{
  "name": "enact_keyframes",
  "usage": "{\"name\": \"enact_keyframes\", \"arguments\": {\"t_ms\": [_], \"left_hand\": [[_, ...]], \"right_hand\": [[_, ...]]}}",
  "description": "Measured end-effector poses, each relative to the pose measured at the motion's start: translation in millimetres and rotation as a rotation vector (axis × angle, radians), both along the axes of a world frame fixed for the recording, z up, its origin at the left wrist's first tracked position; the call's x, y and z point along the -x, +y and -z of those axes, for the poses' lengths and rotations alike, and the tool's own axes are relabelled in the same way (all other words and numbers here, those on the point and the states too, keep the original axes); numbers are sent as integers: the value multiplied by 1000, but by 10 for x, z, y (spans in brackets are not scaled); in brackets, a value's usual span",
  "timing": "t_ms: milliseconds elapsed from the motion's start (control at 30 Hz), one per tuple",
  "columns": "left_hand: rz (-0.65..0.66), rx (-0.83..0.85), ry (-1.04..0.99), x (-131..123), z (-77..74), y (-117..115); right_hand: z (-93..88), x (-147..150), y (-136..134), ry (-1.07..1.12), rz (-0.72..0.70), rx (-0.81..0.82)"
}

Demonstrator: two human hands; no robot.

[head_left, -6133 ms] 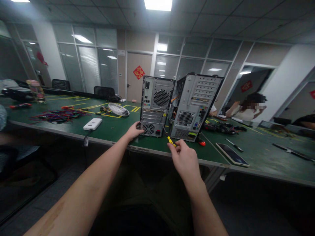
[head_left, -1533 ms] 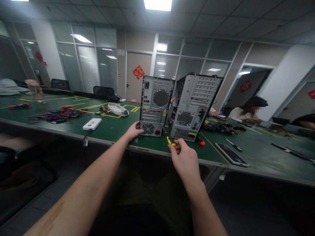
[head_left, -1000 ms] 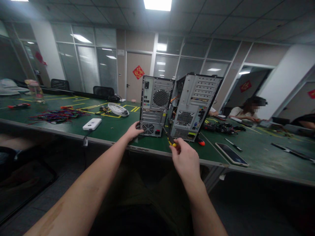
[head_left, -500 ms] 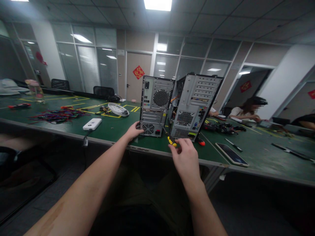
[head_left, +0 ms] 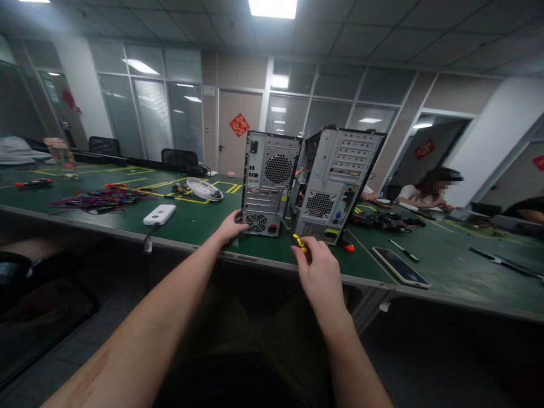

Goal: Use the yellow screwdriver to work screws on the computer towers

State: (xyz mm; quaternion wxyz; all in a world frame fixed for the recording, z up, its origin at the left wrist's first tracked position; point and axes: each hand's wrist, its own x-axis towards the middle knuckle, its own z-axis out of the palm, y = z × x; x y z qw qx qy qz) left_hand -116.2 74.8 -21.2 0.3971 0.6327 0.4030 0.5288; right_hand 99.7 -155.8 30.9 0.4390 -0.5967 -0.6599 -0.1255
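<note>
Screwdriver (head_left: 299,242) yellow and black, pinched in right fingers (head_left: 313,244); left fingers (head_left: 236,222) touch grey, perforated tower (head_left: 264,194), grip unclear.

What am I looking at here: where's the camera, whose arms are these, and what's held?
There's no robot: these are the camera wearer's own bare arms. Every picture comes from one head-worn camera, looking forward and down. The right grip, a bare hand, holds a yellow-and-black screwdriver whose thin shaft points toward the left computer tower. The left grip rests at that tower's lower left edge. A second computer tower stands beside it on a green table. Thin wires and a white device lie leftward; black cables and a phone, rightward.
</note>
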Motion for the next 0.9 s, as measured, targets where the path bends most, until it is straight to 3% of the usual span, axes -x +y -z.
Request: {"name": "enact_keyframes", "arguments": {"t_ms": [900], "left_hand": [[-20,18,37,5,-46,-57]], "right_hand": [[20,-1,3,21,-78,-2]]}}
